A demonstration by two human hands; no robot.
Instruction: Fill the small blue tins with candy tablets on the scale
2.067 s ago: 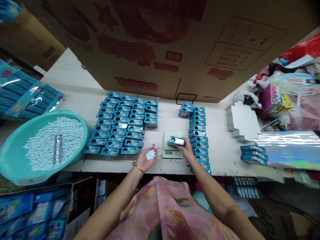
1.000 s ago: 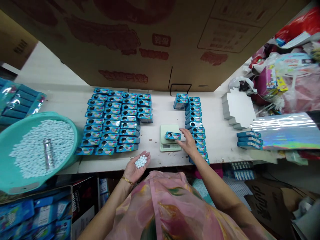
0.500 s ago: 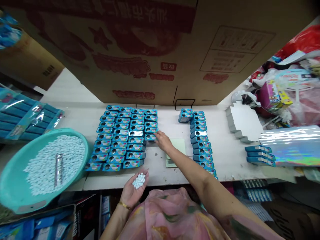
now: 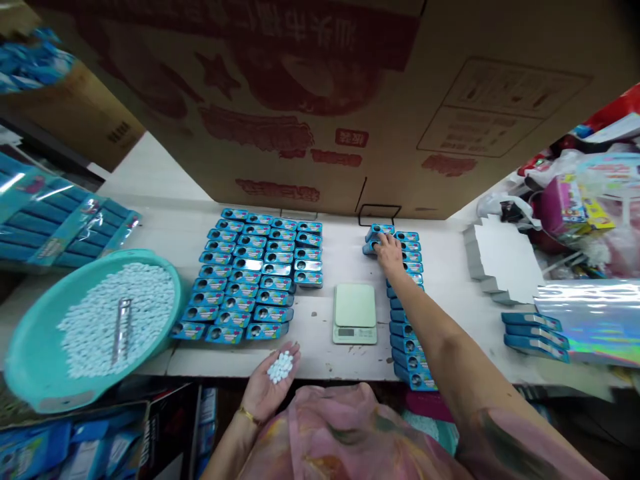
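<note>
My left hand (image 4: 273,380) is cupped palm up near the table's front edge, holding a small heap of pale blue-white tablets (image 4: 280,367). At the back, my right hand (image 4: 390,253) has its fingers closed on a small blue tin (image 4: 371,247), which they partly cover. Just behind that one stands another blue tin (image 4: 379,229). A column of blue tins (image 4: 411,345) runs beside and partly under my right forearm. Between the hands lies a pale green kitchen scale (image 4: 355,307). Left of it, several columns of blue tins (image 4: 240,289) stand in close rows, each with a dark round spot on top.
A turquoise basin (image 4: 25,347) at left holds many tablets and a metal scoop (image 4: 121,330). A large cardboard carton (image 4: 320,133) stands behind the tins. Stacked white card (image 4: 505,257), three blue tins (image 4: 535,333) and a shiny silver sheet (image 4: 595,313) lie at right.
My right hand took the tin off the scale to the front of the left block's shortest column, let go, then moved right and back to another tin. My left hand still holds the tablets.
</note>
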